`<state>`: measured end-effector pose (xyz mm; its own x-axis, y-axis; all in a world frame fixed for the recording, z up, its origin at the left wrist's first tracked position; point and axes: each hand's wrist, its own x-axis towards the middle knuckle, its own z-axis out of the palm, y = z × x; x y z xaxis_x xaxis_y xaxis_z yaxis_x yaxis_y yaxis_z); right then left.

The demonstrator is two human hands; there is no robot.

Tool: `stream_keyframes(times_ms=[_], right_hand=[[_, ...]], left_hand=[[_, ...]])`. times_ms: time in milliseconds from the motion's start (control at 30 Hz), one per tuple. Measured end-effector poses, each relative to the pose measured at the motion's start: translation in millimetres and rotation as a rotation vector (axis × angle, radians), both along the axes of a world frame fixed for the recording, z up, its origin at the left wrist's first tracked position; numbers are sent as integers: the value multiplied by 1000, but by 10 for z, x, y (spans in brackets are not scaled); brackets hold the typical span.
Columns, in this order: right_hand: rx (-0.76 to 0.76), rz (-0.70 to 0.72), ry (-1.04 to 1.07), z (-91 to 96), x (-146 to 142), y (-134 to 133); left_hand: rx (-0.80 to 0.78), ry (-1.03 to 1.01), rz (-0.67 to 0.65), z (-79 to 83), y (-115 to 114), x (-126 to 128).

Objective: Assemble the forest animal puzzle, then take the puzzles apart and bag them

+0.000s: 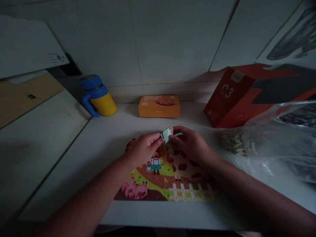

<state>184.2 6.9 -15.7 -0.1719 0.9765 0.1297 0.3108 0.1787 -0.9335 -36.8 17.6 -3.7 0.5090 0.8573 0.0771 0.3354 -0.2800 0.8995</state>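
A colourful jigsaw puzzle (170, 179) with a farm picture lies flat on the white table (103, 141) in front of me. Above its far edge both hands meet. My left hand (144, 148) pinches a pale green puzzle piece (167, 132) between thumb and fingers. My right hand (191, 143) grips the same piece, or one joined to it, from the right side; its fingers are closed. The far part of the puzzle is hidden under my hands.
An orange puzzle box (159, 106) lies at the back by the wall. A yellow mug with a blue lid (98, 97) stands to the back left. A large red carton (237, 95) and a clear plastic bag (276, 141) sit to the right.
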Motion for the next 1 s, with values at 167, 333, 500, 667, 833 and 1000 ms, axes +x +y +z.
stream_keyframes(times_ms=[167,333,500,667,833,1000], right_hand=[[61,11,3,-15,23,10],[213,-177,-86,31,104,37],[351,-139,-379,44,165,73],[334,40,-622,-62,141,112],[313,8,-660,-98,105,115],[368,-55,-562,-26,66,77]], left_hand=[[384,259,31,53,45,-49],[567,374,213,-87,256,-234],[561,590,184,-218,383,-382],[515,556,162,-198,430,-360],[454,511,173,-183,486,-346],[375,400,202,-207,501,-328]])
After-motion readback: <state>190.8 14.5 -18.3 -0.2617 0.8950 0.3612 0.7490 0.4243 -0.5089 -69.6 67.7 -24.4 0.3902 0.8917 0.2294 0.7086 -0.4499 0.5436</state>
